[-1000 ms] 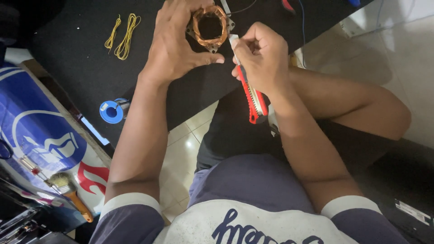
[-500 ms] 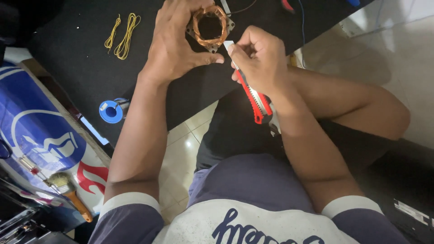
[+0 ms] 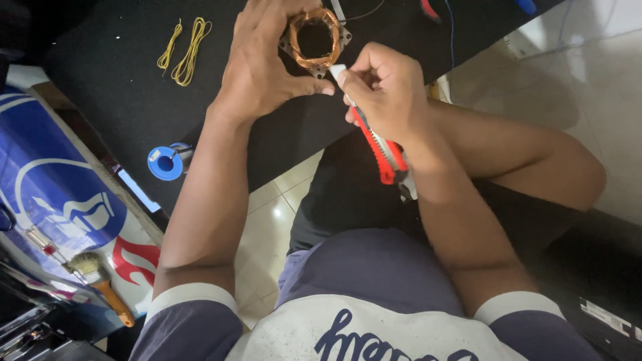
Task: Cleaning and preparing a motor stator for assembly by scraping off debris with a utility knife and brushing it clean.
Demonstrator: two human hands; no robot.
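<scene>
A single view is given, taken from a camera worn on the head and aimed steeply downward. The person's own torso is seen close at 6 o'clock, and the black surface [image 3: 120, 87] at 12 o'clock. No second view is offered for overlap.

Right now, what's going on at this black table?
A person seated at the black table steadies a copper-wound coil ring with the left hand. The right hand grips a red utility knife, its tip held against the ring's lower edge. Off to the side lie two bundles of yellow wire and a blue spool; a paintbrush rests lower left, off the table.
</scene>
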